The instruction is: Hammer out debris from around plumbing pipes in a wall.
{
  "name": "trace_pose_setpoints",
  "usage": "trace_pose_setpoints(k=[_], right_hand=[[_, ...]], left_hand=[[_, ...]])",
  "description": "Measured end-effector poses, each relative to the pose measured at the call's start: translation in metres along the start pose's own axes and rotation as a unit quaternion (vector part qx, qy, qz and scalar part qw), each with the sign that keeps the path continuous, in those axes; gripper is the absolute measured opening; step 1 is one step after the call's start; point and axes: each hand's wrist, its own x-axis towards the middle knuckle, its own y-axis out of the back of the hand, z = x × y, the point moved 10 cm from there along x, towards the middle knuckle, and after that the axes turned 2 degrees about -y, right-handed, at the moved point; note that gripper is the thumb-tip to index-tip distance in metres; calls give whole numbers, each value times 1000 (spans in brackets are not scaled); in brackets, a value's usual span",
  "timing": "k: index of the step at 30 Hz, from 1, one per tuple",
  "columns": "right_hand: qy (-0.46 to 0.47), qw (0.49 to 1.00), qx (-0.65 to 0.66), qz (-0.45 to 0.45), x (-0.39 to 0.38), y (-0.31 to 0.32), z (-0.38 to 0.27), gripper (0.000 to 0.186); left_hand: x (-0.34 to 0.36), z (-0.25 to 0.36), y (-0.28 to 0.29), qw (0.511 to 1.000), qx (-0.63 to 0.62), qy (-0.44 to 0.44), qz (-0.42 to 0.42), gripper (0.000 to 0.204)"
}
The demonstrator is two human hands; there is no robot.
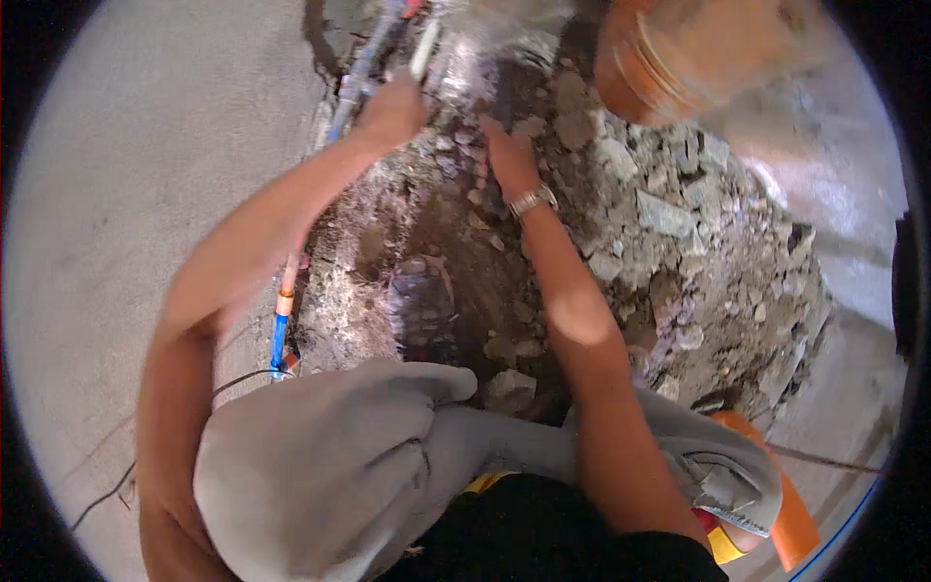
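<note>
My left hand (393,112), curled closed, is beside a white pipe (424,47) and a blue-grey pipe (354,82) at the trench's upper left; what it holds, if anything, is hidden. My right hand (509,150), wearing a metal-banded watch, reaches into broken soil beside a long dark piece (503,97). Its fingers bend down and look closed on something I cannot make out among the stones. Below my left forearm, a blue pipe (279,339) with a copper-coloured section runs along the trench edge.
An orange bucket (645,68) stands top right. Loose concrete chunks (664,213) line the trench's right side. Concrete floor (116,175) borders both sides. My grey-trousered legs fill the lower frame. An orange pipe (790,524) lies lower right, near a dark cable (824,461); another cable crosses lower left.
</note>
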Motion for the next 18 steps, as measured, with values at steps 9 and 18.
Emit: trace_pose_setpoints(k=[9,18], right_hand=[[-23,999,-31,20,-12,-5,-4,30],[4,999,27,20,14,-45,-8,43]], left_hand=[[-8,-39,-26,981,-164,20,100,33],[10,-43,-27,976,-163,13,143,30]])
